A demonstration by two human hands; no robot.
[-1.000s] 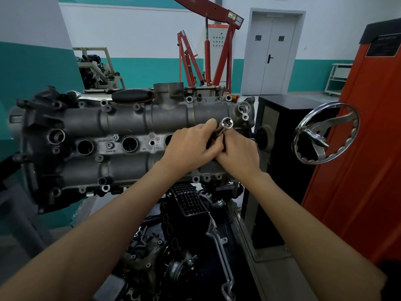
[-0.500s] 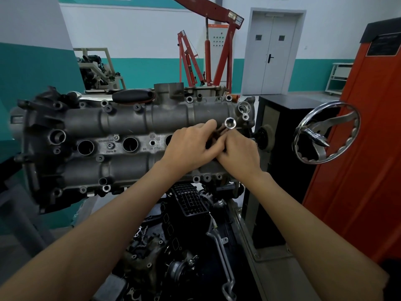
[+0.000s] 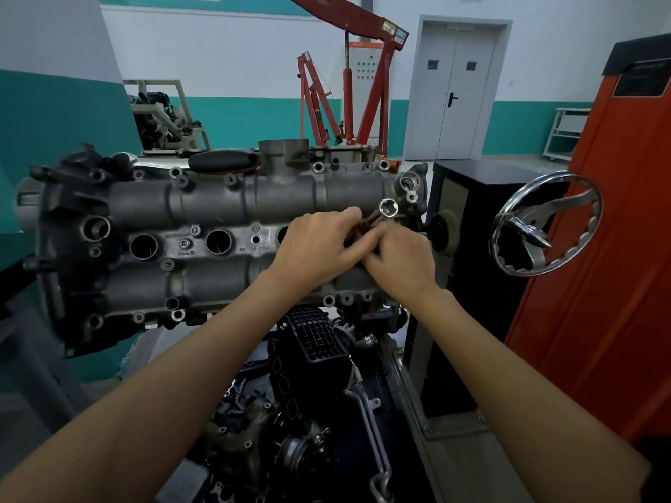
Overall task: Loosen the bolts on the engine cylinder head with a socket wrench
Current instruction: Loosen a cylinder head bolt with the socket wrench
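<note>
The grey cast-metal engine cylinder head [image 3: 218, 212] lies lengthwise across the middle of the view on its stand, and both hands meet over its right end. The left hand [image 3: 316, 248] and right hand [image 3: 403, 261] touch each other, fingers curled together round a dark brownish tool shaft [image 3: 366, 226] that slants up and to the right and ends in a shiny silver socket [image 3: 388, 207] with its open mouth facing the camera, held just above the casting rather than seated on any bolt. Both forearms reach in straight from the lower corners. Three round dark bores [image 3: 218, 242] in the head's middle strip are in view, nothing visible inside them; small bolt bosses line its upper and lower edges. Right of the head stands a black cabinet [image 3: 468, 197], then a chrome handwheel [image 3: 544, 223] and an orange panel [image 3: 610, 248]. A red engine hoist [image 3: 363, 85] stands behind, with open floor before a grey double door [image 3: 457, 92].
</note>
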